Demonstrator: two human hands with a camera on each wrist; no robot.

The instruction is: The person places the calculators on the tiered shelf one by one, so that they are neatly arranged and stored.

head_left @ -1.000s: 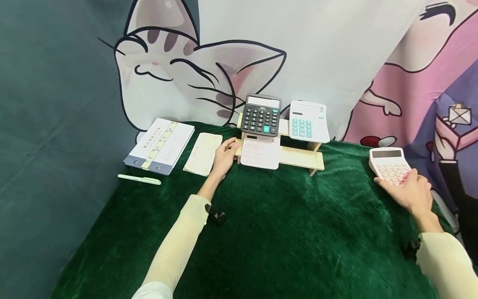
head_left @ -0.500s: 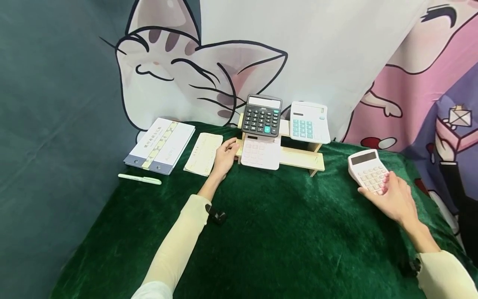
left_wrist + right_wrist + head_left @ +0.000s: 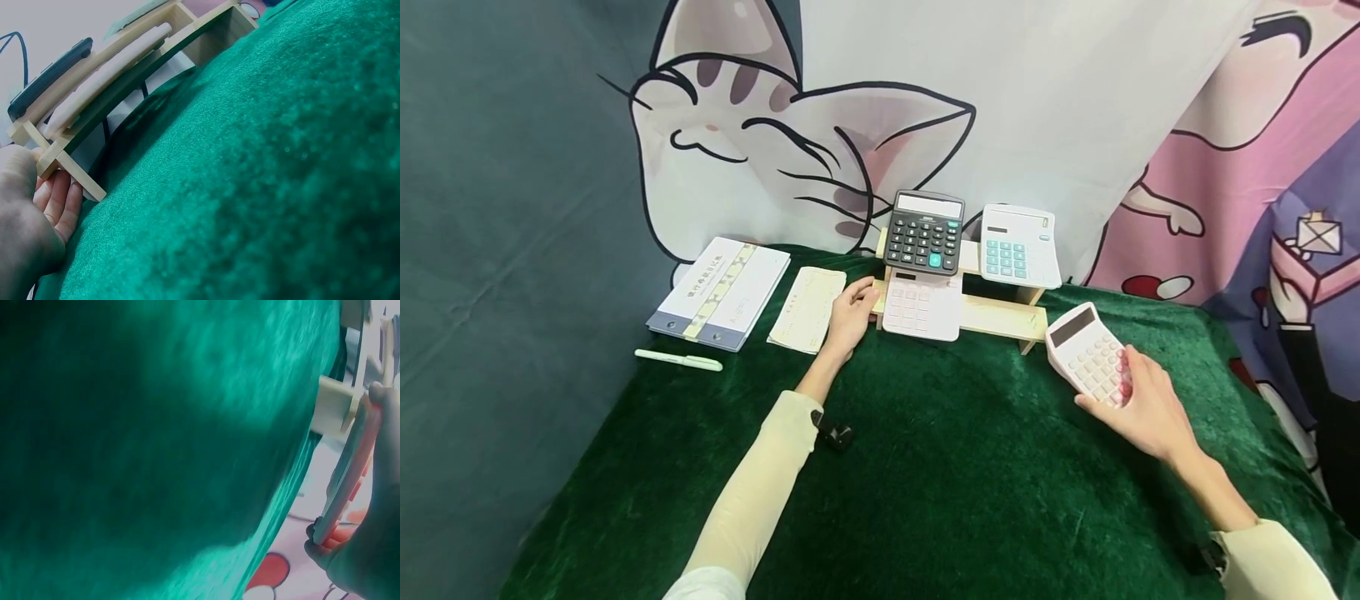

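My left hand grips the left end of a two-step wooden stand; in the left wrist view its fingers wrap behind the end leg. My right hand holds a pale pink calculator by its side edges, thumb on one side and fingers on the other. That calculator is tilted, its top corner close to the stand's right end. On the stand's lower step lies a whitish-pink calculator. The upper step bears a black calculator and a white one with teal keys.
Left of the stand lie a pad of slips, a bound white ledger with a patterned band, and a pale green pen. Green plush cloth covers the table. A cartoon-printed curtain hangs behind.
My right hand has carried the pink calculator leftward from the far right to beside the stand, turning it anticlockwise. The left hand has stayed on the stand's end.
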